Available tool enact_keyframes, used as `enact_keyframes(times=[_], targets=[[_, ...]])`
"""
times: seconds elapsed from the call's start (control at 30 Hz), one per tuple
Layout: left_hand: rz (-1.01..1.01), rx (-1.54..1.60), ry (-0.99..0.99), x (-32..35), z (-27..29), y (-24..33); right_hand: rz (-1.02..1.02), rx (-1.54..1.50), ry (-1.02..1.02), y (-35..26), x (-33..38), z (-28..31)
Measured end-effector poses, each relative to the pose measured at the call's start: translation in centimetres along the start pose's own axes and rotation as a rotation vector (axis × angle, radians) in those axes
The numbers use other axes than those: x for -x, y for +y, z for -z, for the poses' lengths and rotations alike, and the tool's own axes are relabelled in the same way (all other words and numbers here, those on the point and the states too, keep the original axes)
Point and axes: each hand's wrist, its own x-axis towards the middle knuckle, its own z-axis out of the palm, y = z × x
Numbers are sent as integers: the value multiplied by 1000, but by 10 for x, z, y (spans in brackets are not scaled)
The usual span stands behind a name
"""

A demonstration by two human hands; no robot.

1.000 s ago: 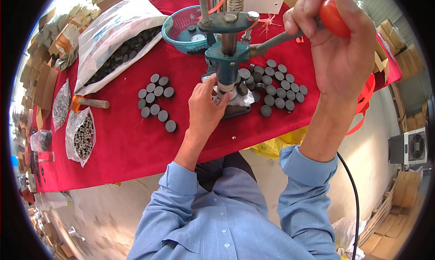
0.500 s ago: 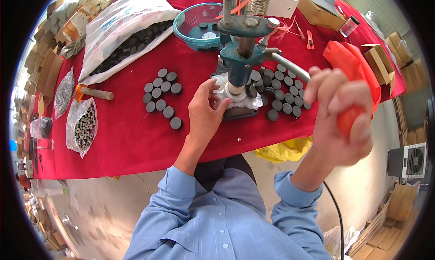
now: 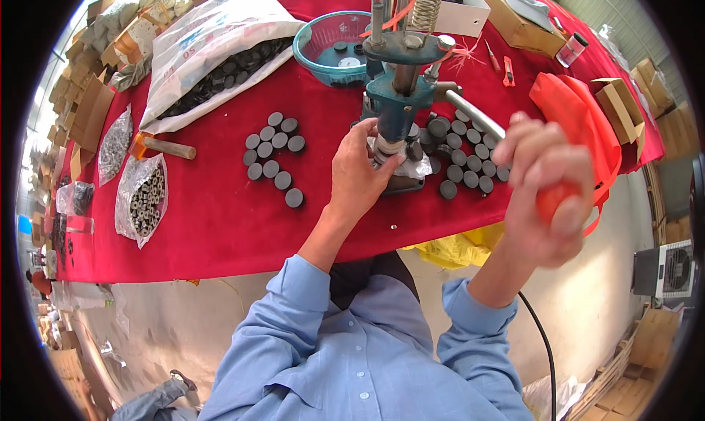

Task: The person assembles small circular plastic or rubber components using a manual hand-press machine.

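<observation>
A green hand press (image 3: 400,98) with a steel lever (image 3: 476,115) stands on the table ahead of me. The fingers and thumb of my left hand (image 3: 358,170) close around a pale round piece (image 3: 387,147) under the press's ram. My fingers partly hide this piece. Below it, crumpled clear plastic (image 3: 420,167) lies over the press base (image 3: 404,185). My right hand (image 3: 547,193), somewhat blurred, is wrapped round the red knob (image 3: 556,198) at the lever's end. Black round caps lie in a left group (image 3: 266,149) and a right group (image 3: 471,160), some touching the press.
A white sack (image 3: 220,46) of black caps and a teal basin (image 3: 330,65) stand behind. To the left lie a hammer (image 3: 165,146) and a bag of small metal parts (image 3: 141,204). On the right are a red bag (image 3: 573,113), a cutter (image 3: 508,70) and cartons (image 3: 619,113).
My left hand has moved in closer around the piece under the ram. My right hand stays on the knob and has shifted slightly. The whole view has shifted a little.
</observation>
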Motion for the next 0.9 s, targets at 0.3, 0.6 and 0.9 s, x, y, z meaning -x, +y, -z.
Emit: enact_keyframes(times=[0.3, 0.6, 0.9], targets=[[71, 197, -19, 36, 54, 3, -55, -55, 54, 60, -130, -6], [-83, 357, 37, 64, 110, 42, -298, 317, 362, 22, -129, -33], [-285, 246, 81, 64, 120, 53, -826, -293, -84, -4, 60, -116]])
